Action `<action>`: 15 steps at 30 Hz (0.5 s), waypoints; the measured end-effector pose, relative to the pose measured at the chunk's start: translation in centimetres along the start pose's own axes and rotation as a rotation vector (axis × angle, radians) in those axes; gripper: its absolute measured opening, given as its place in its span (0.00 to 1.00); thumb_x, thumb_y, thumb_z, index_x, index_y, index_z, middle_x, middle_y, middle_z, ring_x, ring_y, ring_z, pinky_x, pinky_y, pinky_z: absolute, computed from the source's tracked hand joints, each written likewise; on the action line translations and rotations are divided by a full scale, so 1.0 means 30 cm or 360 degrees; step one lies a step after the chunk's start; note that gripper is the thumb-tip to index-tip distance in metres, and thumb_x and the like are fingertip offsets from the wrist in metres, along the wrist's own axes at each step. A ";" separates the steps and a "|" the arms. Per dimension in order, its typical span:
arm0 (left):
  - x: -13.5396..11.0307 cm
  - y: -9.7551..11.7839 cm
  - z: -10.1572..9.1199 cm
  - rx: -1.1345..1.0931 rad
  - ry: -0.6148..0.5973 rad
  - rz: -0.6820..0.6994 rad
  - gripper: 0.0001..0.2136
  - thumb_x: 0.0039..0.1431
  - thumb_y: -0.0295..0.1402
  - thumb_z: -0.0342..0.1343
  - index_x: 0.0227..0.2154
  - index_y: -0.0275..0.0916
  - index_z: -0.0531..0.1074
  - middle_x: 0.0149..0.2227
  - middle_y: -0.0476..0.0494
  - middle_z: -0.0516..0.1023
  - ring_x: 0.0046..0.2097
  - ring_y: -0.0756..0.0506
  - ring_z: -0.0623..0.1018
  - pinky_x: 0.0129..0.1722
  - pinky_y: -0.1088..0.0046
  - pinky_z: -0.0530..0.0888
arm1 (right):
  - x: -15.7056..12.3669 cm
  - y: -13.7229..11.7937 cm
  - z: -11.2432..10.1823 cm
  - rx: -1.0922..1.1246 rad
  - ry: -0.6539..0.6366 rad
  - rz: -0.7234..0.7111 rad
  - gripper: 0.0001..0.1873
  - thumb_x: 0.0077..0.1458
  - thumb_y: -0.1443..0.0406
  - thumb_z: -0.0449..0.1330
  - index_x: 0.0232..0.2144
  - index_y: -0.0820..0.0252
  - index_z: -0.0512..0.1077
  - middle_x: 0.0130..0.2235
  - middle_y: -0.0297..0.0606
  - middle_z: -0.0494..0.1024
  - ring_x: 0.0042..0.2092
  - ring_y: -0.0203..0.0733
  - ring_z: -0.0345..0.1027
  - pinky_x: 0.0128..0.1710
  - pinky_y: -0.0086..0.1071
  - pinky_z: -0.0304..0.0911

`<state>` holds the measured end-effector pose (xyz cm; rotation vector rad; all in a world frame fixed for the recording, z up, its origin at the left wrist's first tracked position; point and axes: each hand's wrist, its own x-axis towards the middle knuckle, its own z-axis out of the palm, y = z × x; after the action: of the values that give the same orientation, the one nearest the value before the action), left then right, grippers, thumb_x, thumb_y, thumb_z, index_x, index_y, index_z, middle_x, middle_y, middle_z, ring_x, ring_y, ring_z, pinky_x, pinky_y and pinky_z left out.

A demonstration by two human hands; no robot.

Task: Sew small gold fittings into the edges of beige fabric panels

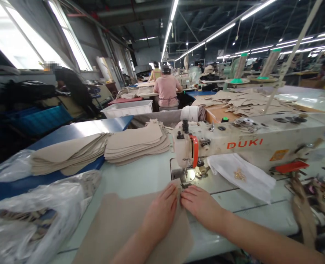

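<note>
Fabric panel [115, 216]: beige, spread flat on the pale machine table [136, 179], its narrow upper end reaching the metal plate [175, 171] under the machine head.
Left hand [162, 211]: laid palm down over the panel, fingers together and slightly bent, tips near its upper end; whether the thumb pinches the cloth cannot be told.
Right hand [202, 205]: palm down at the panel's right edge, fingertips just beside those of the other hand; a grip on the edge cannot be made out.
Sewing machine [245, 143]: whitish body lettered DUKI, an orange guard [194, 151] at the head and a lamp glow on the plate.
White cloth [223, 165]: draped against the machine's base, right of the head, with small gold-coloured bits [239, 175] on it.
Panel stacks: one [136, 145] beyond the left hand on the pale table, another [66, 154] beside it, over the blue table [93, 128].
Plastic bag [77, 192]: clear, crumpled, at the near left, patterned material showing inside.
Thread cones [241, 68]: standing behind the machine, near a heap of beige pieces [242, 101].
Co-workers: one in a pink top [166, 88], back turned; one in dark clothes [73, 86] bending by the windows [19, 40].
</note>
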<state>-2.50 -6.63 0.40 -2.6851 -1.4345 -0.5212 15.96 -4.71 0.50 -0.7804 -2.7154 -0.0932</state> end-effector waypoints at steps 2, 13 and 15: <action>-0.023 0.012 -0.014 -0.0004 -0.0026 -0.0009 0.17 0.62 0.24 0.43 0.50 0.34 0.69 0.53 0.39 0.74 0.56 0.45 0.70 0.56 0.66 0.70 | 0.000 -0.024 0.007 0.0023 0.0087 0.0064 0.04 0.56 0.71 0.58 0.36 0.64 0.71 0.41 0.41 0.76 0.45 0.43 0.67 0.50 0.38 0.61; -0.088 0.017 -0.019 0.0128 0.0122 0.0000 0.21 0.59 0.32 0.50 0.56 0.37 0.63 0.57 0.40 0.68 0.56 0.43 0.71 0.51 0.67 0.74 | 0.021 -0.026 0.026 0.0119 0.0121 0.0234 0.08 0.55 0.70 0.59 0.38 0.63 0.73 0.44 0.41 0.77 0.46 0.45 0.69 0.51 0.39 0.64; -0.168 0.016 0.014 0.0267 0.0257 0.0292 0.27 0.59 0.37 0.51 0.61 0.41 0.56 0.58 0.43 0.68 0.55 0.42 0.71 0.47 0.68 0.76 | 0.018 -0.025 0.032 0.0162 0.0134 0.0235 0.10 0.55 0.69 0.58 0.41 0.62 0.73 0.45 0.41 0.77 0.47 0.44 0.69 0.52 0.39 0.63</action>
<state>-4.57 -10.84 -1.55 -2.5439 -1.1248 -0.5612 14.86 -4.95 -0.24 -0.9215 -2.5526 0.0445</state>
